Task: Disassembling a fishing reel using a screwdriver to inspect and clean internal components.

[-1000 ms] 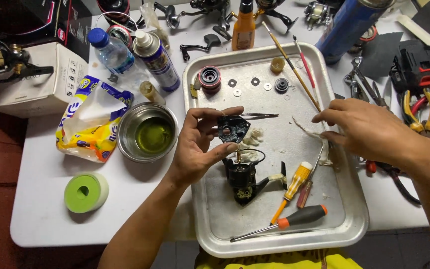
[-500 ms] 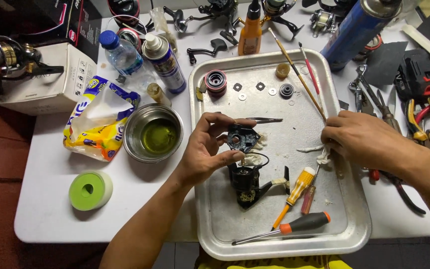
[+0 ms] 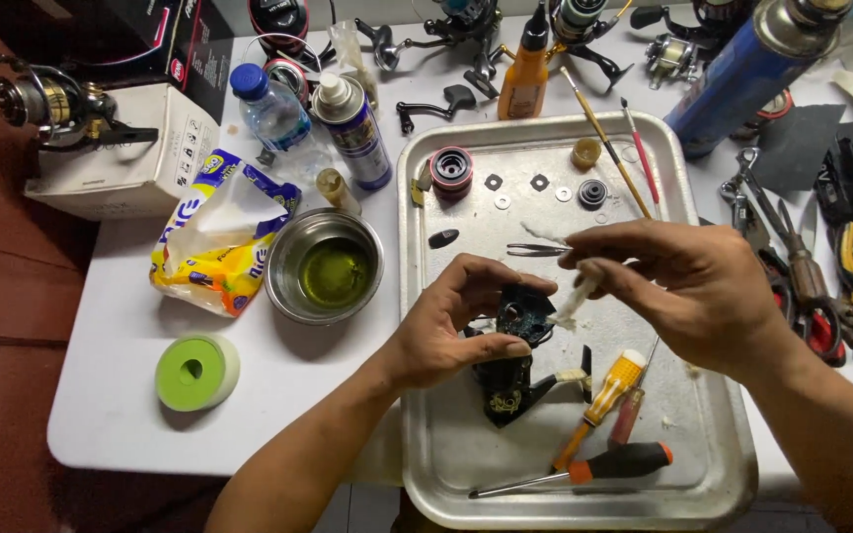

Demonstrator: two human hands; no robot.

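Lifted since a second ago: right hand [image 3: 698,286], now pinching a white tissue wad [image 3: 573,296] against the black opened fishing-reel body [image 3: 510,345]. Gripped by left hand [image 3: 446,331] fingers above the dented metal tray [image 3: 723,474]. Wiping underway; washers, spool lying loose, reassembly apparently left.

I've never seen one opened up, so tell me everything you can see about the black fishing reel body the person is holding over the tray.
The fishing reel body is black and glossy, with faint gold markings low on its stem. Its side looks open, showing a dark round cavity. It stands roughly upright, foot pointing down, over the metal tray. The left hand grips its upper part, fingers curled around it. The right hand holds a white scrap of tissue against its upper right edge.
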